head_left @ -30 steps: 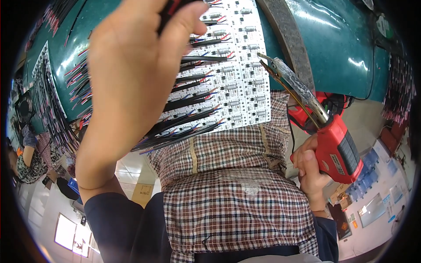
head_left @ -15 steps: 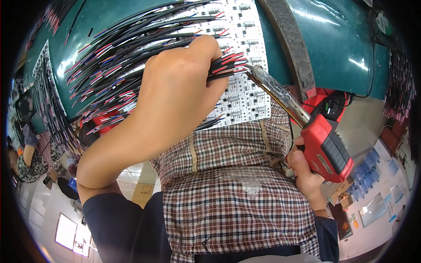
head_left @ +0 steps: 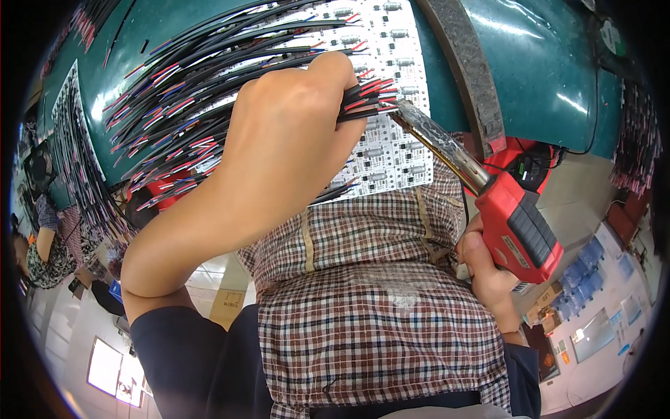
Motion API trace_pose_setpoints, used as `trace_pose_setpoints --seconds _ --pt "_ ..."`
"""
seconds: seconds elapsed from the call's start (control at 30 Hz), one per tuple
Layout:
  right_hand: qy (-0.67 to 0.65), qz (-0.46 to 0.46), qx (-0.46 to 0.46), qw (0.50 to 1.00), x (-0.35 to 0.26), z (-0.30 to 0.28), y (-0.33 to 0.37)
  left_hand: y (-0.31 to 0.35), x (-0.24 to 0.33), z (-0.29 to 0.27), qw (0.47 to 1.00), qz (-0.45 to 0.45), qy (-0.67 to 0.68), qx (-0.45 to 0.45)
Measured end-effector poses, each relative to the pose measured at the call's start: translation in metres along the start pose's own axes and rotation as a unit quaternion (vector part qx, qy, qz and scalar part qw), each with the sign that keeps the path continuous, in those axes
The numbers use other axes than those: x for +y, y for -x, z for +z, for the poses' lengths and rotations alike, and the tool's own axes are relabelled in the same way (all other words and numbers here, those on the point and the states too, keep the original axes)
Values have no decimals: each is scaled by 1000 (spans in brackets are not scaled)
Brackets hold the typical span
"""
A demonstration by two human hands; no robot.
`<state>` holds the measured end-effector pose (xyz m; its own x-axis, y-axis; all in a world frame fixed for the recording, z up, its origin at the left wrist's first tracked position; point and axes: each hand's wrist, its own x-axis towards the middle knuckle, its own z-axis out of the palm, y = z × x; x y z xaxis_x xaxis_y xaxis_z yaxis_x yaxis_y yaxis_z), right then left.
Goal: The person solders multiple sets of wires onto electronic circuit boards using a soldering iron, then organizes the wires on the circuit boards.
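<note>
My left hand [head_left: 286, 133] is closed around a bundle of black cables [head_left: 357, 112] with stripped red and black wire ends pointing right. It is over a white circuit board panel [head_left: 399, 150] lined with rows of small components. My right hand [head_left: 488, 269] grips a red and black soldering gun [head_left: 513, 223] with a long metal barrel and a thin brass-coloured tube alongside. The gun's tip meets or nearly touches the lowest wire end beside my left fingers; contact is too small to tell. Many more black cables [head_left: 209, 91] fan out leftward across the panel.
A dark, worn metal bar [head_left: 464, 70] lies on the green table [head_left: 537, 77] right of the panel. Further cable-laden panels hang at the far left [head_left: 77, 133] and far right [head_left: 635, 140]. Beneath the table's edge sits a red and black device [head_left: 525, 171]. Another person [head_left: 45, 244] is at the left.
The left hand and its cables have shifted slightly right. The soldering gun has tilted a little, its body moving slightly up. The panel has moved slightly right.
</note>
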<state>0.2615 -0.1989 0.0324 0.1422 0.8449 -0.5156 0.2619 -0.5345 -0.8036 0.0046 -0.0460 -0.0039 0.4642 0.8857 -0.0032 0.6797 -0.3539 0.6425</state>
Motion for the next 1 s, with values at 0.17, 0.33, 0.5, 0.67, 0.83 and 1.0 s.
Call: trace_pose_setpoints --seconds 0.17,0.33,0.5,0.67,0.83,1.0 --pt "25 14 -1 1000 4 -6 2 -2 2 -1 1000 -4 -13 -13" --pt "44 -46 7 998 -2 -3 0 -1 3 -1 1000 0 -26 -7" --pt "47 -19 1 999 -3 0 6 -1 3 0 1000 1 -22 7" --pt "72 -39 -20 996 -3 -3 4 -5 3 -5 999 -39 4 -24" --pt "76 -48 -2 996 1 -3 6 -5 2 -4 999 -41 -4 -35" --pt "85 -46 -15 995 0 -2 5 -7 2 -4 999 -31 -3 -30"
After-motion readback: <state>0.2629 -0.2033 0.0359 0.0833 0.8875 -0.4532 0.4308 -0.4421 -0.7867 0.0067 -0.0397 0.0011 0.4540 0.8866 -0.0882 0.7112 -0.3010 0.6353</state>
